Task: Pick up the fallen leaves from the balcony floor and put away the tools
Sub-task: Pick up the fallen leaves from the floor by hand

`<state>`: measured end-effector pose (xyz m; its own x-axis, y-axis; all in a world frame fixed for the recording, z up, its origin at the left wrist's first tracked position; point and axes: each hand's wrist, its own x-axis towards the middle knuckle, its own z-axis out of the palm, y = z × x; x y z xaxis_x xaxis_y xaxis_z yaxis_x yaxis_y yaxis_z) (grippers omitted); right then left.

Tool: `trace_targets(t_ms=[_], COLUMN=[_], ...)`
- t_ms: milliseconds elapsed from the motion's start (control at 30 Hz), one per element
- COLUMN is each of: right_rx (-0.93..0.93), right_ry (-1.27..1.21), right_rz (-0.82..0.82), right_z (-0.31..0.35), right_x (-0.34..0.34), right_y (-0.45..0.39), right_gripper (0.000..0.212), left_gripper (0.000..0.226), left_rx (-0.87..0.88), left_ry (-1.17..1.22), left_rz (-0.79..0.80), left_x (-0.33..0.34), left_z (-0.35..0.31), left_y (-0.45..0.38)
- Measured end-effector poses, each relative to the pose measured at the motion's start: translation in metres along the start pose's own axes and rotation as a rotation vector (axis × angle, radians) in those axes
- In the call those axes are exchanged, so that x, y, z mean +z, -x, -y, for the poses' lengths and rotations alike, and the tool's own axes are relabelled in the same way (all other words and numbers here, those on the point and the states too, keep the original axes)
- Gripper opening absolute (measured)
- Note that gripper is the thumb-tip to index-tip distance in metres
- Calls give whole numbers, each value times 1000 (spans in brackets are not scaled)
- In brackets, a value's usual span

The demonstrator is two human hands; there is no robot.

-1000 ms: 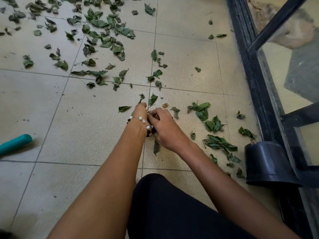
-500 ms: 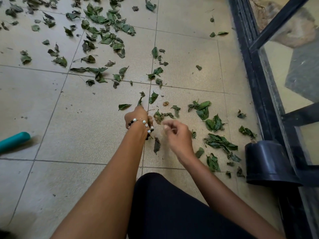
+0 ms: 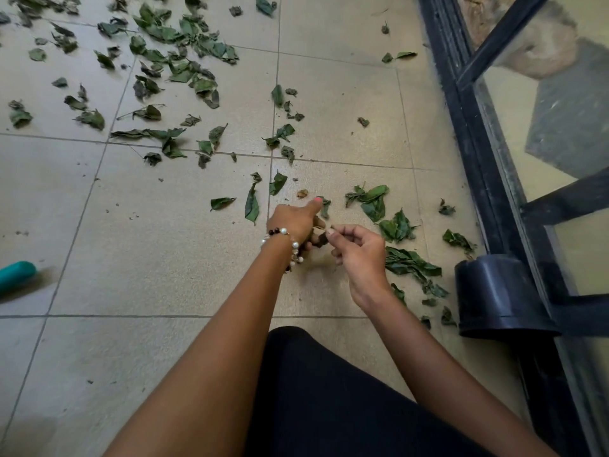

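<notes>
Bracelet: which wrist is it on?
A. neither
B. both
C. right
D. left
D: the beaded bracelet circles the wrist behind the left hand; the wrist behind the right hand is bare.

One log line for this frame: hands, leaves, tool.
left hand: holds leaves | right hand: pinches leaf scrap | leaves: many on floor | teal tool: untouched

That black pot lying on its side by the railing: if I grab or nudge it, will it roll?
The black pot probably rolls if nudged: it lies on its side on smooth tile, though the railing frame beside it should block it that way. It looks like thin plastic, so likely light and rigid. A rim grip seems easiest.
</notes>
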<state>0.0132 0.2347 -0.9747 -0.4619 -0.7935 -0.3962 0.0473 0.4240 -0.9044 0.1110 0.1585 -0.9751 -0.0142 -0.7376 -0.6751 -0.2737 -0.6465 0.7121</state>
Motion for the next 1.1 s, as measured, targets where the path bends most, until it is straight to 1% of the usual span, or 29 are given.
trace_targets(t_ms=[100,167,200,267,333,367,400,467,500,533,600,700,767,867,933,1033,1100], right_rx=[20,38,43,59,99,101,75,-21,-56,-70,-34,44,75,92,27,-122,-167], right_ry=[-92,-143,-130,-115,-174,-141,0,439,623,747,882,1018,1044,1012,963,869,816], right_rz=[11,37,47,45,11,-36,-111,-289,-344,-362,-342,-306,-277,-281,-274,-227,-197], right_z=[10,11,11,7,4,3,1,-7,-12,-18,-34,-59,-73,-87,-91,-90,-88], right_x=[-7,-14,-19,-30,-40,-46,-54,-69,-77,-83,-89,-91,-93,-96,-96,-91,-88], right_y=[0,-3,-4,-6,-7,-7,-5,0,5,10,21,41,51,55,52,45,39], right_gripper=[6,13,15,14,13,12,10,12,18,26,46,75,85,94,97,97,101], left_gripper=[57,56,55,53,49,47,46,44,44,44,43,42,42,42,43,43,43], left_rx=[56,64,64,47,7,-14,-33,-79,-108,-137,-177,-211,-225,-224,-211,-216,-226], left_ry=[-78,-81,-91,-97,-38,4,43,122,160,193,237,262,252,239,233,232,250], left_rz=[96,153,170,201,224,225,221,205,194,184,170,180,202,246,254,247,231], left_x=[17,26,29,36,41,43,45,47,48,49,52,61,69,79,84,85,85], left_z=[-4,-5,-5,-5,-4,-4,-4,-3,-3,-3,-2,0,1,0,1,2,1], left_y=[6,9,9,11,12,13,13,14,14,15,14,12,14,18,18,14,10])
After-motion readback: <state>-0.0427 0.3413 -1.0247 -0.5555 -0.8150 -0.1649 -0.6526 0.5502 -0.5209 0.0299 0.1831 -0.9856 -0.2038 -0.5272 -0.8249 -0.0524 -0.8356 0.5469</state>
